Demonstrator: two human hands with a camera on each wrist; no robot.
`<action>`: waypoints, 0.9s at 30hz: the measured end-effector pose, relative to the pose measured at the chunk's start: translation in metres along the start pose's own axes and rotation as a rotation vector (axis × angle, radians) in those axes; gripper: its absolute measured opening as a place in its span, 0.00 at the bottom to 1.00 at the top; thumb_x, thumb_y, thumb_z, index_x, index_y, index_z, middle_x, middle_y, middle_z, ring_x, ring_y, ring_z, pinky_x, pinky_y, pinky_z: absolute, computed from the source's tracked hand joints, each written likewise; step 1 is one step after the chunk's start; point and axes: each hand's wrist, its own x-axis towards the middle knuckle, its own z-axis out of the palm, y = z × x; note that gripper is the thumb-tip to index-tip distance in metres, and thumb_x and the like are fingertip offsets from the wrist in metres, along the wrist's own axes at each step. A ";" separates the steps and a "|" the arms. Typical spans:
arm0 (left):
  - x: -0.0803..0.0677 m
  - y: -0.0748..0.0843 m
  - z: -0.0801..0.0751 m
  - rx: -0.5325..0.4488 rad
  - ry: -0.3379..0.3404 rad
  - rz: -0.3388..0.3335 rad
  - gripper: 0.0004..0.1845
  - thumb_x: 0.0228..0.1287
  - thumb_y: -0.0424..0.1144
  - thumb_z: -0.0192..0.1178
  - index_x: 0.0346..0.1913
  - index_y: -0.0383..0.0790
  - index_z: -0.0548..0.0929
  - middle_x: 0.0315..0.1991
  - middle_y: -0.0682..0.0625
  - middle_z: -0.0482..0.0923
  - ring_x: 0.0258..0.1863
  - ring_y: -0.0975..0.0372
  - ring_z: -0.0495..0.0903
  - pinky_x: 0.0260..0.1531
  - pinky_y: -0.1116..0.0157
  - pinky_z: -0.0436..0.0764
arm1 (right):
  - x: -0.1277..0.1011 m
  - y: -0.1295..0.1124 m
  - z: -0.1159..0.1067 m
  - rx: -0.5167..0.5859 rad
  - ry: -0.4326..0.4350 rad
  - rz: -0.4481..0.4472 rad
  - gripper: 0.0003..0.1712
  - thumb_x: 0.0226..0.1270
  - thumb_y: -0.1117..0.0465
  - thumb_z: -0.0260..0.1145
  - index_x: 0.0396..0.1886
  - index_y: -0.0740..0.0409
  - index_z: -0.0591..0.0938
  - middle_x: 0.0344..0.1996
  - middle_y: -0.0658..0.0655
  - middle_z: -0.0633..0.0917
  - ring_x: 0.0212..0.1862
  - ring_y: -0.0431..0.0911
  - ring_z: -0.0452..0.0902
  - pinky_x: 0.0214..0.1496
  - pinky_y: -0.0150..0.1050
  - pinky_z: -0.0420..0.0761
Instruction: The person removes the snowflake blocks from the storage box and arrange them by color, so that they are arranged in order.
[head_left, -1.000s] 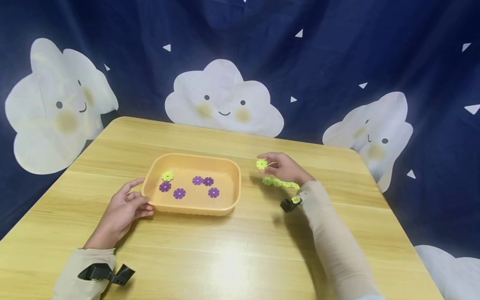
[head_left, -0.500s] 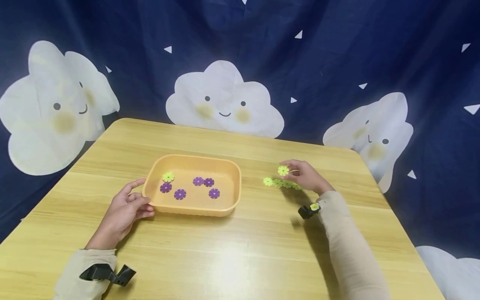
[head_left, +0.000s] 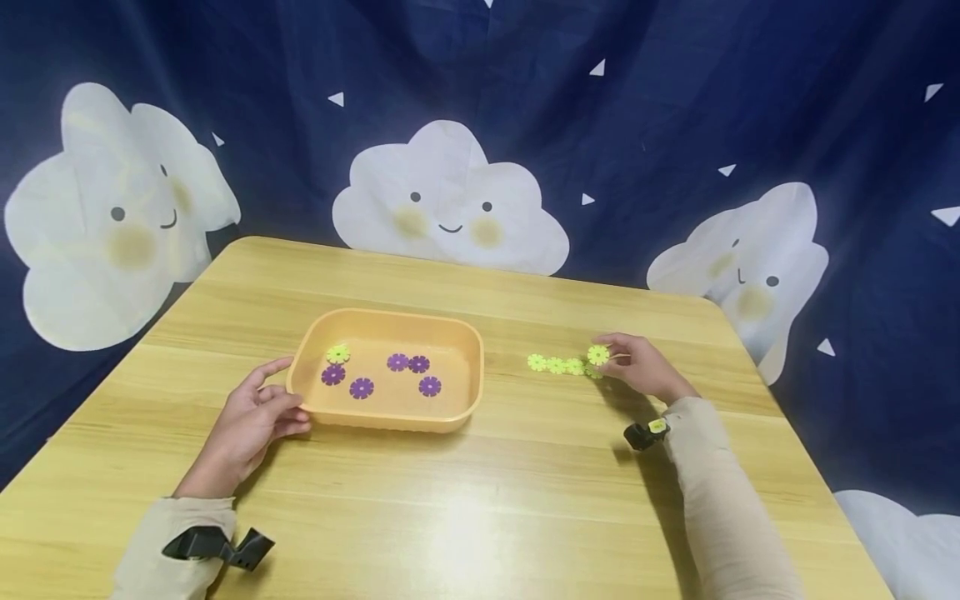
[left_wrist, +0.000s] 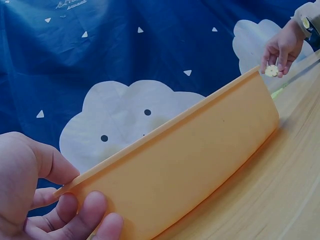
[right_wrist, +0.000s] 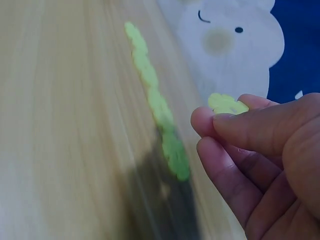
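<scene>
Pinched between the thumb and fingertips of my right hand [head_left: 641, 367] is a yellow-green flower-shaped plastic disc [head_left: 597, 355], held just above the table. Below it lies a row of matching yellow-green discs [head_left: 555, 365], seen in the right wrist view as one line [right_wrist: 152, 95] with the hand's shadow over its near end. My left hand [head_left: 251, 417] grips the left rim of an orange plastic tray [head_left: 390, 418], thumb over the edge and fingers against the outer wall. In the tray lie several purple discs [head_left: 362, 388] and one yellow-green disc [head_left: 338, 354].
The wooden table [head_left: 465, 517] reaches back to a dark blue curtain [head_left: 495, 67] printed with white clouds. A black wrist mount [head_left: 217, 546] sits on the left sleeve, another mount [head_left: 645, 434] on the right.
My right hand has moved right along the row, carrying the yellow-green disc from the left end to above the right end. The left hand keeps its hold on the tray.
</scene>
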 end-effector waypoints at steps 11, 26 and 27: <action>-0.001 0.000 0.001 0.009 0.001 -0.009 0.33 0.67 0.23 0.52 0.72 0.35 0.52 0.32 0.47 0.76 0.25 0.60 0.82 0.31 0.62 0.88 | -0.015 0.017 -0.008 -0.049 -0.003 0.030 0.26 0.62 0.71 0.68 0.59 0.72 0.74 0.50 0.68 0.79 0.51 0.60 0.75 0.57 0.53 0.79; 0.000 0.001 0.000 -0.001 0.001 -0.002 0.33 0.67 0.23 0.52 0.71 0.36 0.53 0.31 0.47 0.76 0.25 0.60 0.82 0.31 0.62 0.88 | -0.014 0.025 -0.012 -0.233 -0.009 0.052 0.24 0.58 0.71 0.70 0.55 0.69 0.78 0.40 0.65 0.82 0.43 0.60 0.81 0.49 0.54 0.82; 0.000 0.001 0.000 0.002 0.000 -0.003 0.33 0.67 0.23 0.52 0.71 0.36 0.53 0.31 0.47 0.76 0.25 0.60 0.82 0.31 0.62 0.88 | -0.014 0.024 -0.012 -0.244 -0.007 0.051 0.24 0.57 0.71 0.70 0.55 0.69 0.78 0.39 0.64 0.82 0.42 0.59 0.81 0.48 0.54 0.82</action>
